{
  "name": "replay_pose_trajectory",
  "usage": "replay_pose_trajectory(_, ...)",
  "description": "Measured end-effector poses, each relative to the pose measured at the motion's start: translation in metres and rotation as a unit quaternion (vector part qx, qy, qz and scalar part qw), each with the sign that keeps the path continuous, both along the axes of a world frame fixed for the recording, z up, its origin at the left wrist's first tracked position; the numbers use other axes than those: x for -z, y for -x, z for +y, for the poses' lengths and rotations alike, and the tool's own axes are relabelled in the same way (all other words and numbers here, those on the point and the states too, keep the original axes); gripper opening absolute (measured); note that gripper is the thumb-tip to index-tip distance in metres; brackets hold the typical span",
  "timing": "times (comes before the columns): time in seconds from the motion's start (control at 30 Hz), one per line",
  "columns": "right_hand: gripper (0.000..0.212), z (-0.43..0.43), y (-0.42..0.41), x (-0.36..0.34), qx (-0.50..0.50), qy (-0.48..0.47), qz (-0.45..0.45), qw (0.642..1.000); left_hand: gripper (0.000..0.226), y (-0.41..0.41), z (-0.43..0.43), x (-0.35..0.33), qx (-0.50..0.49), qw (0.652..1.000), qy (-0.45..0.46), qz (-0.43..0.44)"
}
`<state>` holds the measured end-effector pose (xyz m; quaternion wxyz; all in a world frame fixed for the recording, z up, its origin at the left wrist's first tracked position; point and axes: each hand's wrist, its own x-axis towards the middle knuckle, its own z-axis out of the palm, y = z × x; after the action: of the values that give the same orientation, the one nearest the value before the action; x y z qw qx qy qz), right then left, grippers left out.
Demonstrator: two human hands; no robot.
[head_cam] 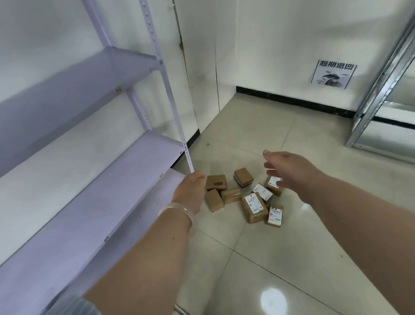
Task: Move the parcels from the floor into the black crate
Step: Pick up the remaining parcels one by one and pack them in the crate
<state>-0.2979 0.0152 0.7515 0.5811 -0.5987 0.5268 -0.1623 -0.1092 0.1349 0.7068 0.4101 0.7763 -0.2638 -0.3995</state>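
Tiled floor (284, 263) bears parcels (244, 196); right hand (289, 168) hovers spread, empty; left hand (192, 193) fingers hidden.

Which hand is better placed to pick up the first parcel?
Probably right. The right hand is open, fingers spread, above the parcels. The left hand sits at the pile's edge, its fingers hidden.

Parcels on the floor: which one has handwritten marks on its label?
The largest brown cardboard parcel, the long flat one: blue handwritten digits cross its white label. No other label shows handwriting.
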Motion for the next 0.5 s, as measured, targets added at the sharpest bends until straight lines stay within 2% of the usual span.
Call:
replay_pose_trajectory(0.1,0.03,-0.024,-0.021,0.039,-0.015,-0.017,0.012,1.0,0.012,-0.02,-0.024,0.027,-0.036,0.998,-0.024,0.039)
replay_pose_trajectory(0.23,0.049,-0.067,-0.061,0.09,-0.013,-0.049,0.053,0.997,0.024,-0.062,-0.06,0.072,-0.085,0.99,-0.079,0.077)
replay_pose_trajectory(0.4,0.041,-0.149,-0.152,0.139,-0.005,-0.048,0.077,0.996,0.019,-0.14,-0.127,0.131,-0.101,0.984,-0.101,0.107)
replay_pose_trajectory(0.5,0.035,-0.198,-0.207,0.179,-0.009,-0.052,0.07,0.996,0.038,-0.182,-0.176,0.172,-0.088,0.986,-0.11,0.091)
